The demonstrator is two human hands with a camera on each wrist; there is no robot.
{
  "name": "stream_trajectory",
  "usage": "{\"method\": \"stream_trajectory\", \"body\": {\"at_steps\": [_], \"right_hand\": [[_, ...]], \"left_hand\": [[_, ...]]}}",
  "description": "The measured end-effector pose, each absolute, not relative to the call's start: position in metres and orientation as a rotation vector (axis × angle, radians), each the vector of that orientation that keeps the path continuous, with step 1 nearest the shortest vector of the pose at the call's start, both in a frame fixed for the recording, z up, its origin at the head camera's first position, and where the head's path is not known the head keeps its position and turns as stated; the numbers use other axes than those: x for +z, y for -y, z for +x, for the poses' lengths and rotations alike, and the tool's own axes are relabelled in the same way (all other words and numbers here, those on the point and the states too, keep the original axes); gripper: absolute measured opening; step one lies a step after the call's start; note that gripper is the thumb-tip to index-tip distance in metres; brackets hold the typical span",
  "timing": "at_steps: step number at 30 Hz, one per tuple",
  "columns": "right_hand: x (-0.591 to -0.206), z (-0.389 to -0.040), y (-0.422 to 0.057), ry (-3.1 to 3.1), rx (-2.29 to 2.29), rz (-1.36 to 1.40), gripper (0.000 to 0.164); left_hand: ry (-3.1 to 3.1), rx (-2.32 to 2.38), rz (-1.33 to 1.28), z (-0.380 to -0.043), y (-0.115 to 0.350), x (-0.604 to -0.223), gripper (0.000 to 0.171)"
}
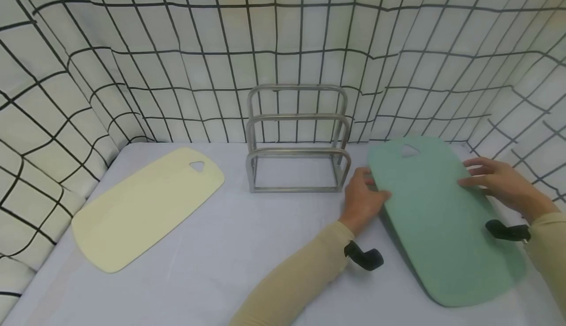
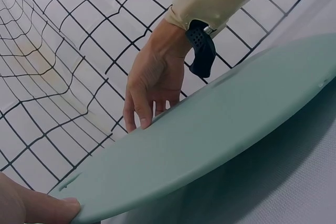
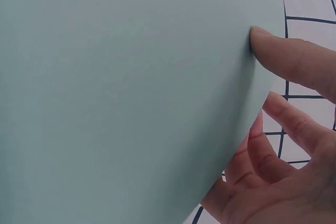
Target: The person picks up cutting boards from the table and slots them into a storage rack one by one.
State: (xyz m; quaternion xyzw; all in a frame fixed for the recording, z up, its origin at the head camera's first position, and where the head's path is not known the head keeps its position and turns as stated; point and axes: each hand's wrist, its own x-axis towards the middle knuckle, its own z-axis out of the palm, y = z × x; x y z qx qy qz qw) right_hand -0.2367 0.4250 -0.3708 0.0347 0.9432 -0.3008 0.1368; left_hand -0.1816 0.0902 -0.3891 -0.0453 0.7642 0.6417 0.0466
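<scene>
A pale green cutting board (image 1: 435, 218) with a small cut-out near its far end is tilted on the right, its left edge raised off the table. My left hand (image 1: 360, 201) grips that edge near the far end, thumb on top and fingers beneath. On the opposite edge my right hand (image 1: 508, 183) holds the board, and the right wrist view shows its thumb (image 3: 294, 61) on the face with the other fingers partly hidden behind. In the left wrist view the board's underside is in shadow over the cloth.
A metal rack (image 1: 298, 188) with several upright loops stands at the back middle, just left of my left hand. Flat on the left lies a cream cutting board (image 1: 148, 210). Black wire grid panels (image 1: 287, 51) over white backing enclose the back and sides of the white-covered table (image 1: 212, 277).
</scene>
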Motion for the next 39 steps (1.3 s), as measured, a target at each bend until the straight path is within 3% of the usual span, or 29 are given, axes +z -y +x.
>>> {"method": "stream_trajectory", "body": {"at_steps": [14,22,39], "right_hand": [[-0.37,-0.238,-0.426,-2.772,-0.81,0.113,0.109],[-0.368,-0.234,-0.427,-2.822,-0.831,0.117,0.106],[-0.361,-0.228,-0.423,-2.838,-0.849,0.168,0.106]], "left_hand": [[-2.361,1.965,-0.147,-0.183,-0.09,-0.385,0.063],[-2.394,1.916,-0.155,-0.185,-0.093,-0.381,0.062],[-2.628,1.715,0.086,-0.179,-0.096,-0.371,0.072]]}}
